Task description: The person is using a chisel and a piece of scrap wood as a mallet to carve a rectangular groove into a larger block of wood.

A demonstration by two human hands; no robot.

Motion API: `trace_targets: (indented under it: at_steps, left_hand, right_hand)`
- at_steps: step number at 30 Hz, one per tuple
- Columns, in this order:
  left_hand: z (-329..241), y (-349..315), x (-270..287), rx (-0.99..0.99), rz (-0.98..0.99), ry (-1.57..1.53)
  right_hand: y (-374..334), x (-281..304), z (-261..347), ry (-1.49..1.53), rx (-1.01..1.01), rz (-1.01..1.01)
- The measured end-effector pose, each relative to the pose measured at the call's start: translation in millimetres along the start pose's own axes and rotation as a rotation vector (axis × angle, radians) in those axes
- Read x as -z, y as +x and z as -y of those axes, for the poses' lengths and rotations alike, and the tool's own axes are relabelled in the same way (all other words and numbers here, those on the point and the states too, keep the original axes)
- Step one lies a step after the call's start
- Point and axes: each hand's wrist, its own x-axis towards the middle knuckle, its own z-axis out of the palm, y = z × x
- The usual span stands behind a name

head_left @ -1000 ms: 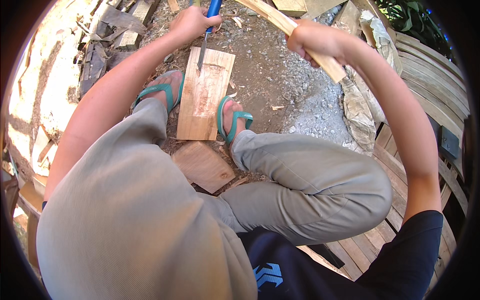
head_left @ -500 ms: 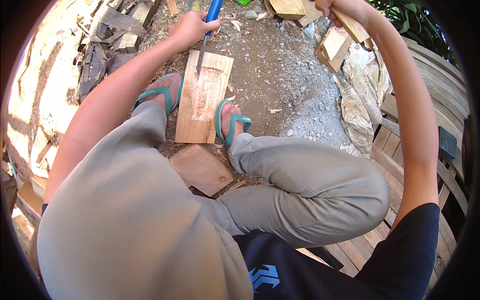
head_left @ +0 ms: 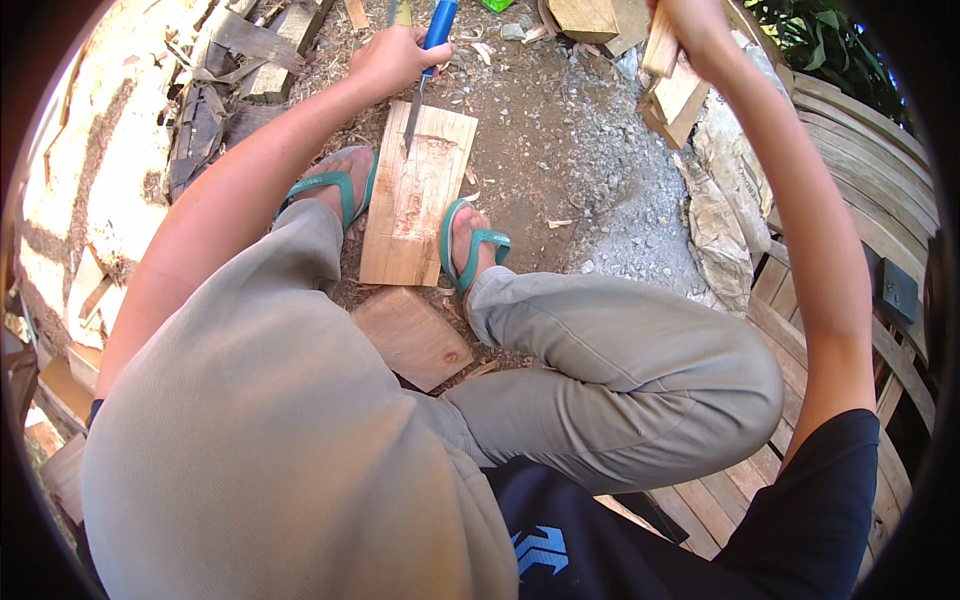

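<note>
While gripped, chisel [head_left: 425,75] on board [head_left: 415,195]

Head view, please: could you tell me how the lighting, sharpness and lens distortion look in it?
Head view: hard sunlight bleaches the pale wall at the left; the rectangular wooden board and blue-handled chisel are sharp; the raised right hand is cut by the top edge; fisheye bends the curved wooden slats, with black corners.

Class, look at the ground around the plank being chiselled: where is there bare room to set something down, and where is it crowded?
Bare dirt lies right of the plank, between the right sandal and the gravel patch. Crowded: wood scraps left of the left hand holding the chisel; offcuts at top; a small board below the plank.
</note>
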Motion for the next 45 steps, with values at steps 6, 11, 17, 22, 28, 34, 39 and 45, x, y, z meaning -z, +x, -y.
trace_targets:
  at_steps: [6,11,17,22,28,34,39,45]
  left_hand:
    - [13,-2,-6,-0.031,-0.046,-0.104]
    - [1,6,-5,0.043,0.046,-0.011]
    - [-7,-12,-8,0.010,-0.014,0.035]
    - [-1,-4,-3,-0.016,-0.032,0.040]
    - [-1,-2,0,0.048,0.068,0.038]
    - [7,-7,-10,-0.057,-0.108,0.043]
    - [6,-7,-3,-0.024,-0.025,0.033]
    - [5,-18,12,-0.087,0.092,0.079]
  right_hand:
    - [-24,-9,4,-0.306,0.076,0.384]
    - [-8,-24,-19,0.011,0.027,-0.143]
    - [-39,-7,-10,-0.317,0.059,0.288]
    - [-35,-46,-7,-0.076,0.221,-0.177]
    - [-25,-14,-21,-0.224,0.002,0.307]
    - [-52,-42,-25,-0.156,0.139,0.061]
    - [-45,-6,-19,-0.213,-0.131,0.489]
    - [-14,35,-18,0.704,-0.112,-0.060]
